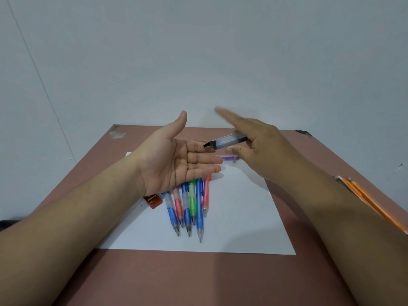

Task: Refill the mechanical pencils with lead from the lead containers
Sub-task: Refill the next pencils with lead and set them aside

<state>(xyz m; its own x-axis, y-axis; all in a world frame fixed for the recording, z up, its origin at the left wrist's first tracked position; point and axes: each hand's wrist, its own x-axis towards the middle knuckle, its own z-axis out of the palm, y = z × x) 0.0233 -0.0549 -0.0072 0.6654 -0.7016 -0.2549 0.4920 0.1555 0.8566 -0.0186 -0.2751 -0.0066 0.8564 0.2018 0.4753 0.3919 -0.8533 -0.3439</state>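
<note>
My right hand (256,146) grips a clear grey lead container (228,141) with a black cap end, tilted so that end points down toward my left palm. Its index finger sticks out, blurred. My left hand (176,164) is held flat, palm up, fingers straight, just under the container's tip. Below the hands, several mechanical pencils (191,206) in blue, pink and green lie side by side on a white sheet of paper (240,217), tips toward me. A purple pencil (228,157) lies farther back, partly hidden by my hands.
A red lead case (152,200) lies left of the pencils on the paper. Orange wooden pencils (371,204) lie near the right edge of the brown table (198,279). A pale wall stands right behind the table.
</note>
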